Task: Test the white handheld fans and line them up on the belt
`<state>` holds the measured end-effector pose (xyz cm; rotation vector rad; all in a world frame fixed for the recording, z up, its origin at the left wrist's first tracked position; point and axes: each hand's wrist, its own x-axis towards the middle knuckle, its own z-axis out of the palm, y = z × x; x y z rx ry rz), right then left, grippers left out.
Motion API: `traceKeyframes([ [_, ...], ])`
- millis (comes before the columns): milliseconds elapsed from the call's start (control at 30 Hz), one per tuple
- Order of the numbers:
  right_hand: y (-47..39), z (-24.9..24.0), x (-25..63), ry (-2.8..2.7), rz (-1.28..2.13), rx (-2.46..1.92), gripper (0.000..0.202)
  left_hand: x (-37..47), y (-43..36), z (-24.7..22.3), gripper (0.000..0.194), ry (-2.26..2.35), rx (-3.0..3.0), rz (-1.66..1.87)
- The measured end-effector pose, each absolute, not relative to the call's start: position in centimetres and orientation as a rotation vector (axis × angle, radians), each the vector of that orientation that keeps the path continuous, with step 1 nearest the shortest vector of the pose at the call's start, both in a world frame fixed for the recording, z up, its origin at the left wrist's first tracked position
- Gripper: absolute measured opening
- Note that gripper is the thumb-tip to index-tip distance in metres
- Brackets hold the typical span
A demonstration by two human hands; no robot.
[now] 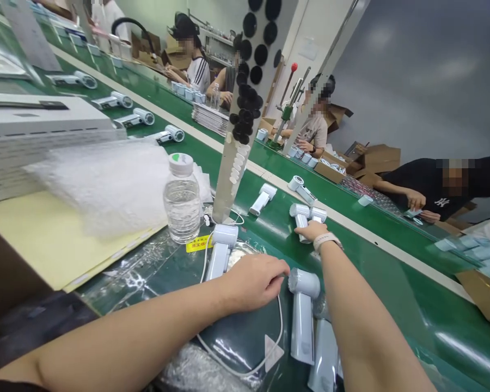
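Observation:
My right hand reaches out over the green conveyor belt, its fingers around the handle of a pale-blue, hair-dryer-shaped device. A second device of the same kind lies right beside it, partly behind the hand. Closer to me, my left hand is closed, fingers curled in; whatever may be inside is hidden. Its fingertips are close to the round head of another pale-blue device, which has one more device next to it. Left of that hand lies a device near a white cable.
A clear plastic bottle stands by a metal post with black and white round stickers. At left are clear plastic bags and a white box. More devices lie along the belt. Several people work across it.

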<state>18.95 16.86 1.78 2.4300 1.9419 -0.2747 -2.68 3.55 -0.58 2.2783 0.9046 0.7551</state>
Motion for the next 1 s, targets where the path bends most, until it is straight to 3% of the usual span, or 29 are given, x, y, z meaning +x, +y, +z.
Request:
traceKeyframes([
  [133, 11.4, 4.2, 17.9, 2.165, -0.483, 2.463, 0.034, -2.1, 3.6, -0.8, 0.036, 0.832, 1.622, 0.860],
  [267, 3.1, 4.3, 14.4, 2.594, -0.482, 2.354, 0.041, -1.2, 3.6, -0.7, 0.066, 0.454, 0.801, 0.997],
  [333, -0.3, 3.6, 13.0, 2.749, -0.383, 2.366, 0.048, -1.2, 3.5, -0.5, 0.063, 0.403, 0.612, 1.024],
  [467, -2.8, 1.4, 12.9, 2.827, -0.722, 2.457, 0.044, -1.7, 3.7, -0.1, 0.053, 0.429, 0.525, 0.964],
  [533, -2.5, 0.1, 13.5, 2.783, -0.522, 2.565, 0.033, -2.0, 4.0, -0.1, 0.057, 0.464, 0.546, 0.926],
  [633, -1.7, -1.5, 13.5, 2.657, 0.132, 2.353, 0.013, -2.4, 4.6, 0.1, 0.066, 0.541, 0.595, 0.985],
  [767, -2.0, -1.9, 12.7, 2.651, 0.250, 2.186, 0.014, -2.9, 5.2, 0.4, 0.068, 0.528, 0.694, 1.087],
  [867, -3.8, -0.7, 12.5, 2.724, -0.203, 2.547, 0.009, -3.4, 5.6, 0.5, 0.065, 0.445, 0.746, 1.123],
  [933, -5.0, -0.1, 12.4, 2.636, -1.023, 2.690, 0.007, -3.6, 5.7, 0.5, 0.065, 0.396, 0.766, 1.137],
  [1000, -5.9, 0.3, 12.3, 2.399, -1.884, 2.508, 0.021, -3.6, 5.7, 0.5, 0.067, 0.376, 0.761, 1.138],
])
